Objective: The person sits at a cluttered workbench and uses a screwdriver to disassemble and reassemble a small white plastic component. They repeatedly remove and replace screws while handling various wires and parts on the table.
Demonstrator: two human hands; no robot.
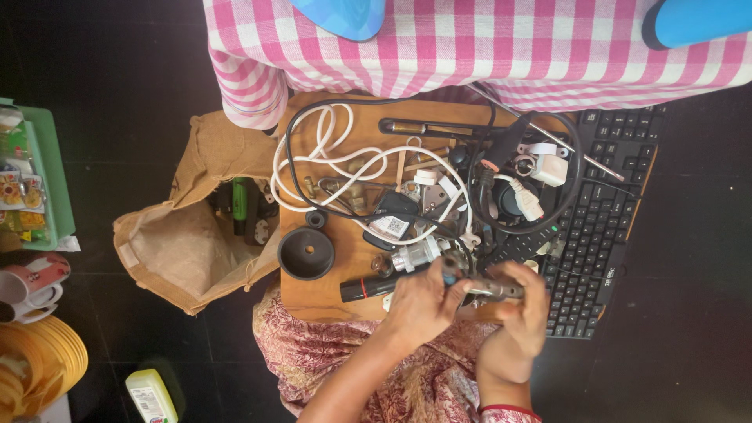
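Short metal rod-shaped tool [489, 289], at the wooden counter's [325, 294] near edge, sits clamped in both grips, left hand [423, 301] and right hand [517, 313]; steadying it low seems wise.

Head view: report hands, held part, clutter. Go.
Left hand and right hand both gripping small metal part. Held over wooden board. White cable, black keyboard crowd close.

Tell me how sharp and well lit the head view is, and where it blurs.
Head view: even, soft light, no hard shadows or glare; the dark floor swallows detail. The cables and keyboard on the wooden board are sharp. The right hand is smeared by motion, the left hand slightly so, and the small metal tool they hold is soft.
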